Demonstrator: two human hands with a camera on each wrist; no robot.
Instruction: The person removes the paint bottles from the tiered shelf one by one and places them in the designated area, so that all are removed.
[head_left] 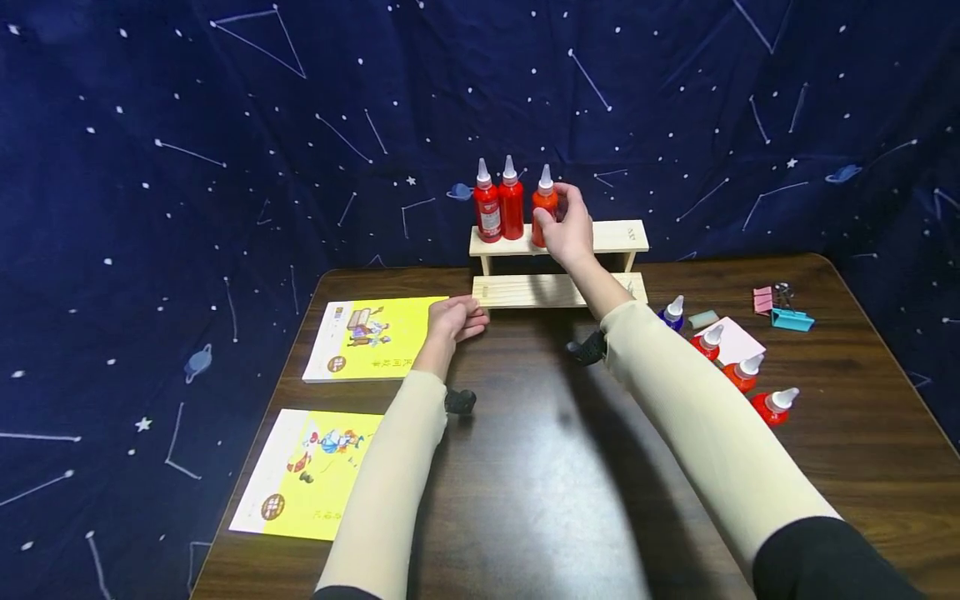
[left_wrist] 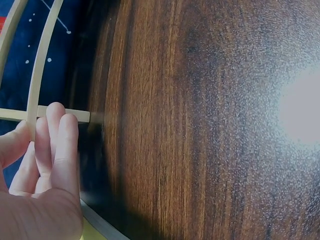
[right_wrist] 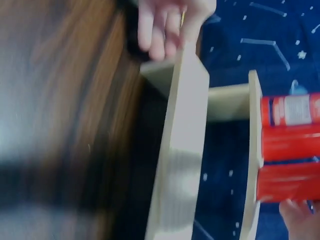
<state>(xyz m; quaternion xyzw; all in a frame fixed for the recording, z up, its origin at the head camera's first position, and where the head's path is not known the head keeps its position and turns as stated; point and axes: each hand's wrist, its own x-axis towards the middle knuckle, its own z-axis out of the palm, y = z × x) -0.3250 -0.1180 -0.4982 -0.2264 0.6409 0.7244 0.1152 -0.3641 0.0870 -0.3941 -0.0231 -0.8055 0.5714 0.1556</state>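
A two-tier wooden rack stands at the back of the table. My right hand grips a red squeeze bottle with a white pointed cap, upright at the upper shelf. Left of it on that shelf, two more red bottles stand side by side, one with its label showing. My left hand holds the left end of the lower shelf. In the left wrist view the thumb lies on one side of the board and the fingers on the other.
Two yellow-and-white booklets lie on the left of the table. On the right are a blue bottle, several red bottles, a pink notepad, a grey-green eraser-like block and binder clips. A starry cloth hangs behind.
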